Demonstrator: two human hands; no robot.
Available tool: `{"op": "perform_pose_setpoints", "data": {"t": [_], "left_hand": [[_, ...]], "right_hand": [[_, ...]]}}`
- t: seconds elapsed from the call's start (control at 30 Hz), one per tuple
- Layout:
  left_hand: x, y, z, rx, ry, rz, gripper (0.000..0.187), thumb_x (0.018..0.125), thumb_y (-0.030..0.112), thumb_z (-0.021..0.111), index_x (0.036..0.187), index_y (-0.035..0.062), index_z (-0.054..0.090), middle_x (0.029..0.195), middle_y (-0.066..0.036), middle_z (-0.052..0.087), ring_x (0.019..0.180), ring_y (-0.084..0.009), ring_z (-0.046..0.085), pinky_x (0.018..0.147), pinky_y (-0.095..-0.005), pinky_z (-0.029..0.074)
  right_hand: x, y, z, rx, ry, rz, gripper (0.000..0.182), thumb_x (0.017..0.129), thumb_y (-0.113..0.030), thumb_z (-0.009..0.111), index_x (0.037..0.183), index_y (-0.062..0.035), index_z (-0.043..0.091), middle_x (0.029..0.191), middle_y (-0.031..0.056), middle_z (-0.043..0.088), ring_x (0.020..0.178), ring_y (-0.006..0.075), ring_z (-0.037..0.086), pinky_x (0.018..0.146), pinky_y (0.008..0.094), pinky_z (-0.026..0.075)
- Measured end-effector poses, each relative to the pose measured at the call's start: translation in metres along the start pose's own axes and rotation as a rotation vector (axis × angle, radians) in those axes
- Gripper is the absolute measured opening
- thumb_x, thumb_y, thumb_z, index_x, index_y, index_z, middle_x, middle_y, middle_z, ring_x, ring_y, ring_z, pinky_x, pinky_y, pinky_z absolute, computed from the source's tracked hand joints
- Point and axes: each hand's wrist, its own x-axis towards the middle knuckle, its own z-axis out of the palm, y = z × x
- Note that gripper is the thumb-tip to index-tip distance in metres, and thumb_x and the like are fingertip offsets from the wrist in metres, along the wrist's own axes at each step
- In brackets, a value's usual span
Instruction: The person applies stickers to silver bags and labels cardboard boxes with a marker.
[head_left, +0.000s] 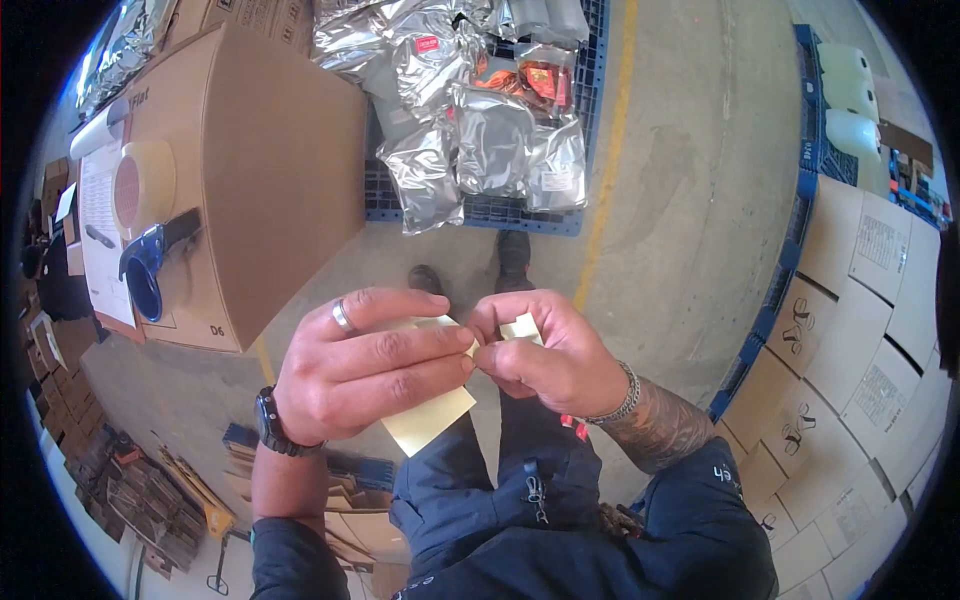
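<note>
Both of my hands meet in front of my body, fingertips pinched together. My left hand [375,360], with a ring and a wristwatch, is closed on a pale yellow paper slip [430,420] that sticks out below its fingers. In my right hand [545,355], a smaller piece of the same yellow paper [522,328] shows between thumb and curled fingers. Whether the two pieces are joined is hidden by the fingers.
A large cardboard box [285,170] at the left carries a tape dispenser [150,262] and a paper sheet. Silver foil bags [495,145] lie on a blue pallet [480,212] ahead. Stacked cartons [830,310] stand on the right, and a yellow line [607,150] crosses the concrete floor.
</note>
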Motion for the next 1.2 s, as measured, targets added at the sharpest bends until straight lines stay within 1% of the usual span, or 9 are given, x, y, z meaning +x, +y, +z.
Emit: {"op": "perform_pose_setpoints", "data": {"t": [0.07, 0.13, 0.23, 0.53, 0.63, 0.7, 0.8, 0.9, 1.2], "left_hand": [[0.0031, 0.0003, -0.003, 0.019, -0.031, 0.016, 0.022, 0.069, 0.017, 0.072, 0.09, 0.0104, 0.074, 0.098, -0.006, 0.073, 0.093, -0.0276, 0.068, 0.079, -0.0379, 0.058], [0.0046, 0.0004, -0.004, 0.035, -0.063, 0.031, 0.021, 0.071, 0.017, 0.071, 0.09, 0.0104, 0.074, 0.098, -0.006, 0.073, 0.094, -0.0272, 0.068, 0.079, -0.0383, 0.058], [0.0048, -0.0009, -0.0041, 0.031, -0.059, 0.029, 0.019, 0.073, 0.017, 0.069, 0.09, 0.0103, 0.074, 0.098, -0.006, 0.073, 0.094, -0.0268, 0.068, 0.08, -0.0388, 0.058], [0.0032, -0.0038, -0.0026, -0.011, -0.018, 0.024, 0.021, 0.071, 0.013, 0.069, 0.091, 0.0077, 0.073, 0.1, -0.005, 0.072, 0.094, -0.0248, 0.067, 0.074, -0.034, 0.057], [0.0056, -0.0029, -0.0031, -0.001, -0.027, 0.03, 0.021, 0.071, 0.013, 0.069, 0.091, 0.0077, 0.073, 0.1, -0.005, 0.072, 0.094, -0.0247, 0.067, 0.075, -0.0342, 0.057], [0.0065, -0.0026, -0.0031, -0.004, -0.042, 0.019, 0.02, 0.07, 0.016, 0.071, 0.089, 0.0093, 0.074, 0.099, -0.007, 0.073, 0.094, -0.0272, 0.068, 0.081, -0.0393, 0.058], [0.0063, -0.0031, -0.0037, -0.005, -0.043, 0.014, 0.02, 0.071, 0.017, 0.071, 0.089, 0.0091, 0.074, 0.099, -0.007, 0.073, 0.094, -0.0273, 0.069, 0.081, -0.0397, 0.058], [0.0055, -0.0062, -0.0044, -0.023, -0.019, 0.034, 0.022, 0.071, 0.014, 0.069, 0.092, 0.0078, 0.073, 0.099, -0.006, 0.072, 0.093, -0.0247, 0.067, 0.075, -0.0344, 0.057], [0.0035, -0.006, -0.0013, -0.026, -0.001, 0.024, 0.021, 0.07, 0.013, 0.07, 0.091, 0.0074, 0.073, 0.099, -0.007, 0.072, 0.093, -0.0246, 0.067, 0.075, -0.0342, 0.057]], "right_hand": [[0.0011, 0.0014, 0.0001, 0.02, -0.01, 0.0, 0.008, 0.089, -0.009, 0.055, 0.085, -0.0034, 0.06, 0.068, -0.0085, 0.052, 0.061, -0.002, 0.041, 0.052, 0.0188, 0.032], [0.0018, 0.0047, -0.0009, -0.004, -0.02, -0.04, 0.008, 0.088, -0.008, 0.05, 0.091, -0.0015, 0.055, 0.067, -0.0042, 0.047, 0.054, 0.0012, 0.035, 0.046, 0.0203, 0.026], [0.0017, 0.0056, -0.004, 0.077, -0.04, -0.011, 0.009, 0.087, -0.007, 0.048, 0.091, -0.0013, 0.055, 0.068, -0.0035, 0.047, 0.055, 0.0014, 0.036, 0.047, 0.0204, 0.026], [0.0021, 0.0017, -0.0042, 0.047, -0.027, 0.002, 0.007, 0.09, -0.009, 0.056, 0.089, -0.0025, 0.055, 0.067, -0.0043, 0.047, 0.054, 0.0011, 0.036, 0.046, 0.0205, 0.027], [0.0033, -0.0003, -0.0026, -0.065, -0.013, -0.062, 0.006, 0.089, -0.009, 0.056, 0.088, -0.0029, 0.054, 0.066, -0.005, 0.047, 0.054, 0.001, 0.037, 0.046, 0.0203, 0.028], [0.0041, 0.0008, -0.0029, -0.065, -0.013, -0.069, 0.005, 0.089, -0.008, 0.055, 0.088, -0.0029, 0.054, 0.066, -0.0048, 0.046, 0.054, 0.0012, 0.037, 0.046, 0.0202, 0.028], [0.0044, 0.0046, -0.0036, 0.003, -0.027, -0.069, 0.005, 0.089, -0.007, 0.052, 0.089, -0.0026, 0.054, 0.066, -0.0045, 0.046, 0.054, 0.0016, 0.037, 0.046, 0.0201, 0.028], [0.005, 0.0045, -0.0034, 0.082, -0.047, -0.044, 0.008, 0.089, -0.008, 0.051, 0.092, -0.0019, 0.055, 0.066, -0.004, 0.047, 0.054, 0.0019, 0.036, 0.046, 0.0202, 0.027], [0.0037, -0.0002, -0.003, 0.046, -0.023, 0.002, 0.009, 0.088, -0.011, 0.056, 0.091, -0.0025, 0.056, 0.067, -0.0041, 0.048, 0.054, 0.0012, 0.037, 0.046, 0.0199, 0.027]]}}
